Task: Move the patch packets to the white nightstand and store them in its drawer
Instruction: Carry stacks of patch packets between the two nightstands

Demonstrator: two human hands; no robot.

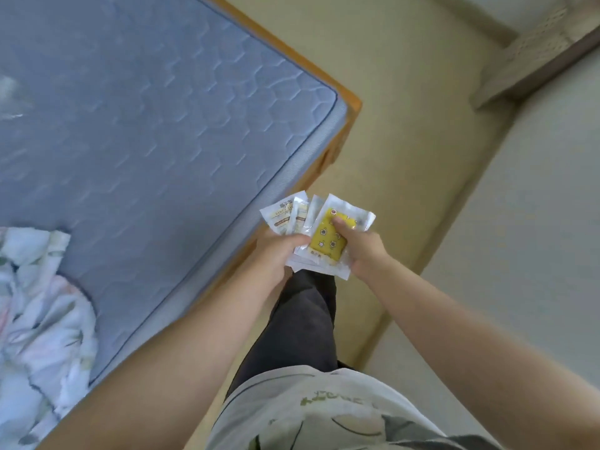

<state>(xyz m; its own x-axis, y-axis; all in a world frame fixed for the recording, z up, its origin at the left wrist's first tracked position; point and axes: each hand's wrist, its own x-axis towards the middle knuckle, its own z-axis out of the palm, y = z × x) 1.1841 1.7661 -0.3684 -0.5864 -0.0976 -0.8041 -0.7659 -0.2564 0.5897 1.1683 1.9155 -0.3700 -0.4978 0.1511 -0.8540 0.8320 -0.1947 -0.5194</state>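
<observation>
We pinch the light, slippery patch packets (319, 233) fanned between left hand (279, 254) and right hand (363, 251), thumbs pressing their middles

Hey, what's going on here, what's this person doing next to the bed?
A person stands beside the bed, holding a fanned bunch of patch packets over the floor. The left hand has a grip on the bunch from one side. The right hand holds the other side, thumb on the yellow packet on top. No nightstand is in view, so nothing is stored yet. A crumpled cloth lies on the mattress.
</observation>
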